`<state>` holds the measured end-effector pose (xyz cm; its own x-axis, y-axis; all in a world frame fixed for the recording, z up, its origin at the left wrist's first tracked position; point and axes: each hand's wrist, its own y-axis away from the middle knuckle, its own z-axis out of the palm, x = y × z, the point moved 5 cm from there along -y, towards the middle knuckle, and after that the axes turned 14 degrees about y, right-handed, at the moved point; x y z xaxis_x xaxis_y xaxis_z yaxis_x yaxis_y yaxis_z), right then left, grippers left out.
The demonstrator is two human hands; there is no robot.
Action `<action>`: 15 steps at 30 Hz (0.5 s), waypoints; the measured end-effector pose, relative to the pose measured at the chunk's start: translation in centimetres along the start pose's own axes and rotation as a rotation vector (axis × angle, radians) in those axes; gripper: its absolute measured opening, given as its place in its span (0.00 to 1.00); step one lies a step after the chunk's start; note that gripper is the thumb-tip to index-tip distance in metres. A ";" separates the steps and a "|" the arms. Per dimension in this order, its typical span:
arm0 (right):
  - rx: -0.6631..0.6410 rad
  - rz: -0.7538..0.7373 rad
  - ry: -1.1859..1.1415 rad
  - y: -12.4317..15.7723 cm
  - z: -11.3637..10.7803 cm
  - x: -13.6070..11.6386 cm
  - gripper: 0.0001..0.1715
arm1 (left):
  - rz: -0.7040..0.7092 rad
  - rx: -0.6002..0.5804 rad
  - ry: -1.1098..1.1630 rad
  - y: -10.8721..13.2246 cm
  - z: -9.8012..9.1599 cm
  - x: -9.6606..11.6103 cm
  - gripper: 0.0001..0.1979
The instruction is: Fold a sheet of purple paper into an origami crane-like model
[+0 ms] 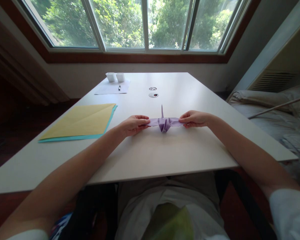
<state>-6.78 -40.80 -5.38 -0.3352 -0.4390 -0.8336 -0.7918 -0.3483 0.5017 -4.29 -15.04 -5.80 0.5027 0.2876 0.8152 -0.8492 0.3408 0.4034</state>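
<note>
A folded purple paper crane is spread out between my two hands over the white table, its wings stretched sideways. One thin point of it stands upright at the back, and a folded part shows at the front. My left hand pinches the tip of the left wing between thumb and fingers. The tip of the right wing is pinched in my right hand.
On the white table, yellow and turquoise sheets lie at the left. Farther back are a white sheet, a pen and two white cups. Two round fittings sit mid-table. Beyond is a window.
</note>
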 end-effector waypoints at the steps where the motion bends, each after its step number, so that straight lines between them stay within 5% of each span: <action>1: -0.002 -0.001 0.003 0.0 0.0 0.0 0.13 | 0.001 0.000 0.002 0.0 0.0 0.0 0.08; 15: -0.029 -0.011 0.003 0.1 0.1 0.0 0.11 | 0.027 -0.052 -0.034 -0.4 -0.4 -0.1 0.12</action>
<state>-6.95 -40.74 -5.33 -0.3248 -0.4375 -0.8385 -0.7802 -0.3772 0.4990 -3.93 -14.84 -6.16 0.4733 0.2673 0.8394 -0.8523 0.3797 0.3597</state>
